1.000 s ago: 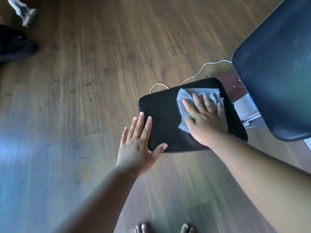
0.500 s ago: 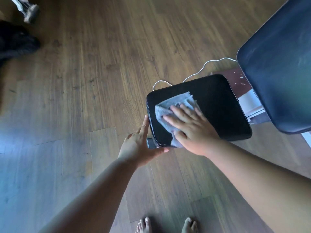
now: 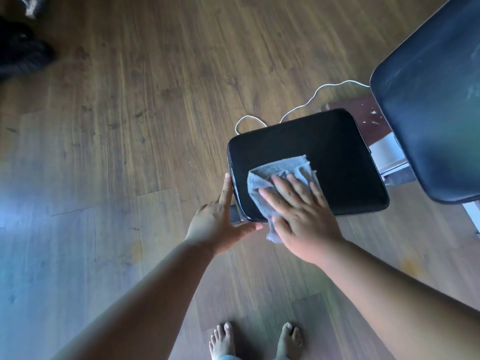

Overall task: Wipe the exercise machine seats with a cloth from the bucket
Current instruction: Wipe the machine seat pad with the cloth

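Wooden floor (image 3: 130, 126), two pads (image 3: 337, 152), one cloth (image 3: 280, 170)

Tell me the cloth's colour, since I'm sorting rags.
The cloth is light grey with a bluish tint, seen best in the head view.

the scene is floored throughout with wood-look plank flooring (image 3: 145, 105), brown with dark grain and visible plank seams. a pale bluish sheen of light is cast over the planks at the left (image 3: 23, 203), while the upper part is lit more warmly. a thin white cord (image 3: 315, 93) is laid in loops across the floor at the upper right. a dark, blurred object (image 3: 18, 55) is seen at the upper left edge; what it is cannot be told. no wall or window is shown.
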Demonstrator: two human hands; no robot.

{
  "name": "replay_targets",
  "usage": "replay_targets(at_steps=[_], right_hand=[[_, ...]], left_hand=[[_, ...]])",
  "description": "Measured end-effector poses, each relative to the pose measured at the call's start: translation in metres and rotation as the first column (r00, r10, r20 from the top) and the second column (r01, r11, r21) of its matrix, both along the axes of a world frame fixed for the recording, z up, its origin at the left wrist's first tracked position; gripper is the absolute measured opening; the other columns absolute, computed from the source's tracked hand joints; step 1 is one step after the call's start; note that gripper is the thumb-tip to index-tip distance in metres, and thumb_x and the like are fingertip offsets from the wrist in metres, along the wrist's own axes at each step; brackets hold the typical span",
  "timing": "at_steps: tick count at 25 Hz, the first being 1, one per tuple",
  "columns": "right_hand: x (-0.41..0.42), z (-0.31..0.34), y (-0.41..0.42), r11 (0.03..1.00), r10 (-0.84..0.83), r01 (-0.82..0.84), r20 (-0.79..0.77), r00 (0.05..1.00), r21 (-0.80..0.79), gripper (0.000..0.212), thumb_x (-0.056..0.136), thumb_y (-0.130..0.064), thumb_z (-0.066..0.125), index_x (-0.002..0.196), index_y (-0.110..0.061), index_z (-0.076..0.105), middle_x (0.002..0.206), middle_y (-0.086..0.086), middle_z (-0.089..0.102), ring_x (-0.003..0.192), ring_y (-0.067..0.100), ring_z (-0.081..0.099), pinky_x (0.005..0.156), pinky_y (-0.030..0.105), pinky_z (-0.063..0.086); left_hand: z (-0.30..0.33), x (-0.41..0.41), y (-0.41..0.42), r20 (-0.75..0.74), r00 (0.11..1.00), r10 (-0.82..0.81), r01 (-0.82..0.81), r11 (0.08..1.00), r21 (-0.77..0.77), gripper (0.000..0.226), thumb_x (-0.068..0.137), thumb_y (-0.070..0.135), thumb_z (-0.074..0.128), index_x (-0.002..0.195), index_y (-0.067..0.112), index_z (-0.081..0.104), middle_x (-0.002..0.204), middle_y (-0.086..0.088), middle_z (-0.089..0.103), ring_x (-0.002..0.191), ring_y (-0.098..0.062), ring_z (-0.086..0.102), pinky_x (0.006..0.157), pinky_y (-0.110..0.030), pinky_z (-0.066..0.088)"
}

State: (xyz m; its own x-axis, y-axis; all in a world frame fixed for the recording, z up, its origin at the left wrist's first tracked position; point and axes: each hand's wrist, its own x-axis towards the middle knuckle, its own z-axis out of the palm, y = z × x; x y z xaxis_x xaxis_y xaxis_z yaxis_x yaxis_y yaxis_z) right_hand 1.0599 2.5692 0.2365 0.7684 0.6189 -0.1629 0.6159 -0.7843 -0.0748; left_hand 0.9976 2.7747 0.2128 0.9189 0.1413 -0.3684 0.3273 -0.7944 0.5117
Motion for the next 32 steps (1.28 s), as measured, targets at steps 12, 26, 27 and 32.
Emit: replay_targets(at_steps=[12,26,27,32], right_hand=[[0.002,0.000,0.029,0.962,0.270,-0.266,-0.060,0.961,0.061,0.057,0.097,-0.038,0.030,0.153,-0.028,0.037,0.162,0.002,0.031,0.151,0.030,0.021,0.122,0.054,0.014],[0.037,0.141,-0.050,0.978,-0.005,0.080,-0.364,0.931,0.191,0.035,0.098,-0.022,0.038,0.125,-0.024,0.060,0.115,-0.005,0.061,0.105,0.023,0.055,0.073,0.033,0.040],[0.036,0.159,-0.052,0.974,-0.007,0.086,-0.351,0.936,0.209,0.030,0.098,-0.021,0.038,0.117,-0.021,0.062,0.106,-0.005,0.060,0.100,0.023,0.055,0.070,0.032,0.036],[0.023,0.256,-0.060,0.931,-0.006,0.104,-0.268,0.963,0.351,0.024,0.094,-0.025,0.043,0.106,-0.022,0.063,0.097,-0.007,0.059,0.095,0.023,0.058,0.067,0.030,0.032]], left_hand=[[0.009,-0.008,-0.016,-0.117,0.989,0.095,-0.100,0.994,-0.043,0.096,0.083,0.047,0.070,0.156,0.036,0.008,0.151,0.003,0.045,0.128,-0.025,0.054,0.090,-0.035,0.047],[0.160,-0.034,-0.039,-0.052,0.993,0.103,-0.099,0.992,0.080,0.083,0.088,0.060,0.058,0.154,0.045,0.010,0.155,0.008,0.040,0.131,-0.016,0.051,0.093,-0.042,0.054],[0.177,-0.030,-0.042,-0.043,0.995,0.085,-0.080,0.992,0.096,0.081,0.087,0.060,0.058,0.153,0.046,0.012,0.153,0.009,0.042,0.129,-0.015,0.052,0.091,-0.041,0.054],[0.267,-0.007,-0.059,0.029,0.999,0.032,-0.035,0.995,0.096,0.071,0.083,0.063,0.057,0.146,0.052,0.026,0.144,0.020,0.049,0.122,-0.006,0.055,0.089,-0.035,0.053]])
